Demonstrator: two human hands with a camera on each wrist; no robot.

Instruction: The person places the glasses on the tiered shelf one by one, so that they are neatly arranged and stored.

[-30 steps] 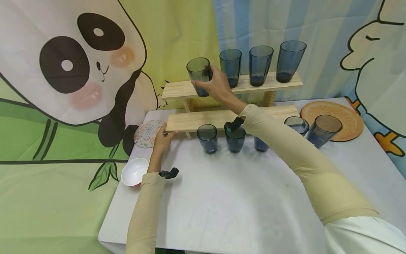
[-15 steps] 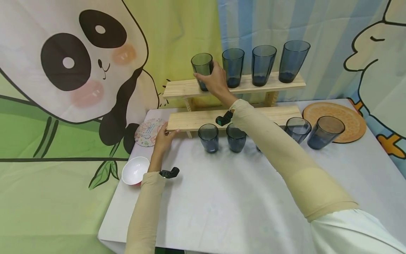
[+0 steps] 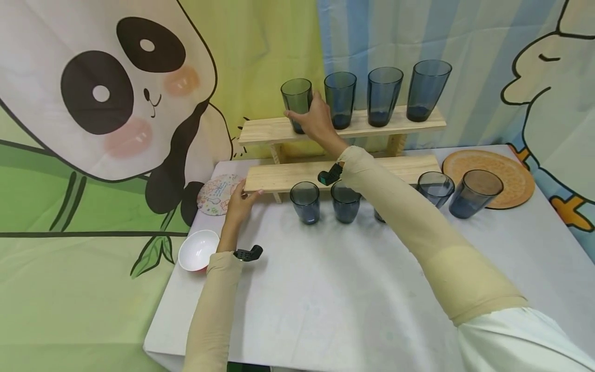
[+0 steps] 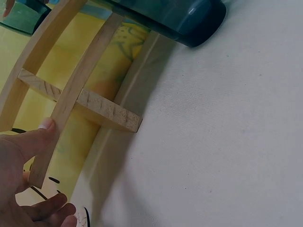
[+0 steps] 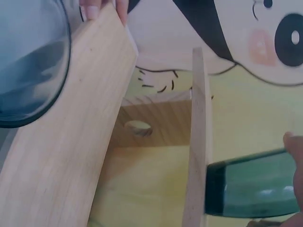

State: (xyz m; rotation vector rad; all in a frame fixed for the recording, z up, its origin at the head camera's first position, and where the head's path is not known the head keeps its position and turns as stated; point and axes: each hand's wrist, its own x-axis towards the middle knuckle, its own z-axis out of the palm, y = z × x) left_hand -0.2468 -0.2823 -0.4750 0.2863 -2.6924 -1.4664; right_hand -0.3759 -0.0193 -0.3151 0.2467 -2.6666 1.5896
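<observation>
My right hand (image 3: 318, 121) grips a dark blue-grey glass tumbler (image 3: 295, 95), thumb at the front and fingers round its right side. In the right wrist view the tumbler's base (image 5: 216, 189) meets the upper board. This board belongs to a two-tier wooden shelf (image 3: 260, 132). Three taller tumblers (image 3: 385, 95) line the same tier to the right of the hand. At the left end of the lower board (image 3: 283, 178), my left hand (image 3: 238, 206) pinches the wood. The left wrist view has its thumb (image 4: 40, 135) on the board's edge.
Short tumblers (image 3: 304, 204) stand on the white tablecloth (image 3: 316, 289) before the shelf, one mostly hidden by my right forearm. Two more glasses (image 3: 475, 194) sit at the right near a round orange mat (image 3: 506, 178). A floral mat (image 3: 216, 194) and a white bowl (image 3: 198, 250) lie left.
My right hand has shifted the tumbler slightly right and back, from overhanging the upper board's front to upright on it. The left hand stays at the lower board's end.
</observation>
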